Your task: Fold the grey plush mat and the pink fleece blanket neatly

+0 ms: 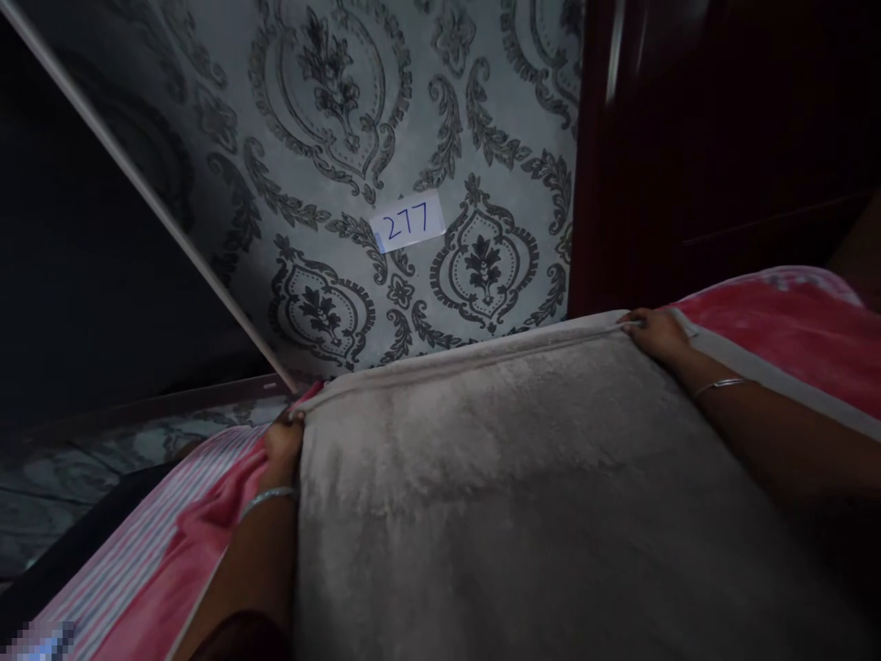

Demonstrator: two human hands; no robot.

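A plush grey blanket [454,468] stretches out in front of me, its hemmed far edge pulled nearly straight between my hands. At its far left corner, my left hand [284,439] is closed on the hem. My right hand [657,335] pinches the same edge near the far right corner. Bracelets circle both wrists. Under the grey blanket and out to both sides lies a pink blanket [805,335], rumpled near my left forearm. What lies beneath the grey blanket's middle is hidden.
Ahead stands a wall with patterned wallpaper [330,92], bearing a paper label [407,221] marked 277. A dark red wooden panel [688,165] rises at the right. On the left is a large dark panel with a pale edge [158,207]. Striped cloth [148,528] spreads at the lower left.
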